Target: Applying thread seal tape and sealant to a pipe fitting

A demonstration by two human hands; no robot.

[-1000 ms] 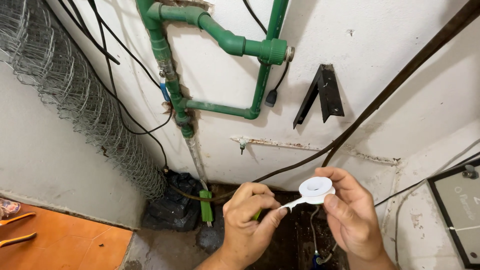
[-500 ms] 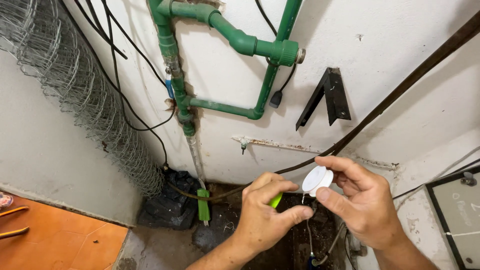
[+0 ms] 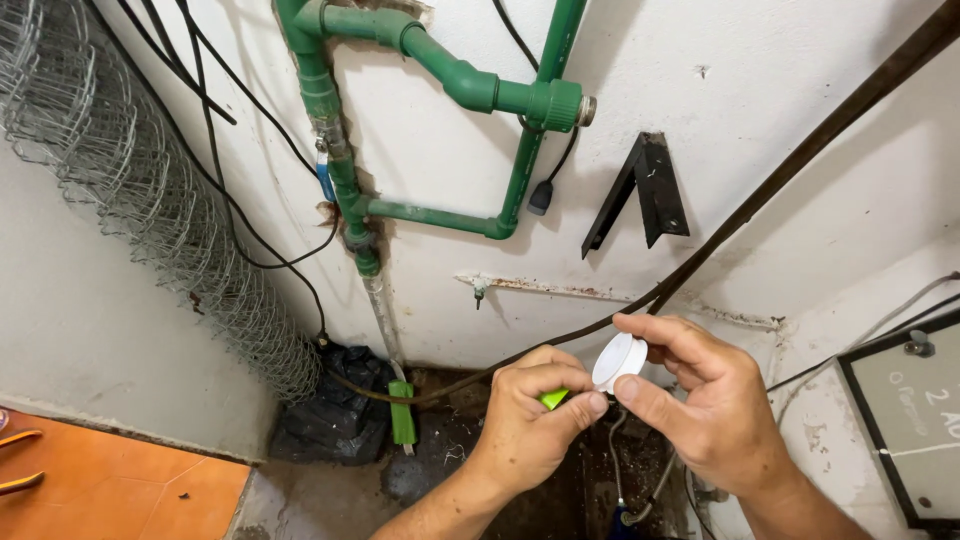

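Pinching a small green fitting [image 3: 552, 398] between thumb and forefinger, the left hand [image 3: 525, 435] is curled tight, its other fingers folded under. The right hand [image 3: 700, 405] grips one white roll of thread tape [image 3: 620, 360] between forefinger on top and thumb below; the roll sits just right of the green fitting, all but touching it, near the middle of the view and low against the wall [image 3: 780, 110]. Two hands show, both the person's own, and they nearly meet at the fingertips.

On the wall beyond runs one network of green pipes [image 3: 440, 70]: an upright at the left, a slanted run to a capped tee at the right, a thinner upright dropping from it, and a low level run joining back. One blue valve handle [image 3: 326, 182] sits on the left upright. One black angle bracket [image 3: 645, 195] is fixed to the right of the pipes. One thick dark cable [image 3: 800, 165] crosses diagonally from upper right down behind the hands, and several thin black wires [image 3: 215, 150] hang at the left. One roll of wire mesh [image 3: 130, 200] leans at the far left, with one black bag [image 3: 335, 420] at its foot. One grey panel [image 3: 915, 420] shows at the right edge, and orange tiles [image 3: 110, 490] at the lower left.

Against the frame half a second before, the hands have drawn slightly closer together, the roll has tilted to show more of its edge, and the strip of tape that trailed toward the left hand a second ago no longer shows.
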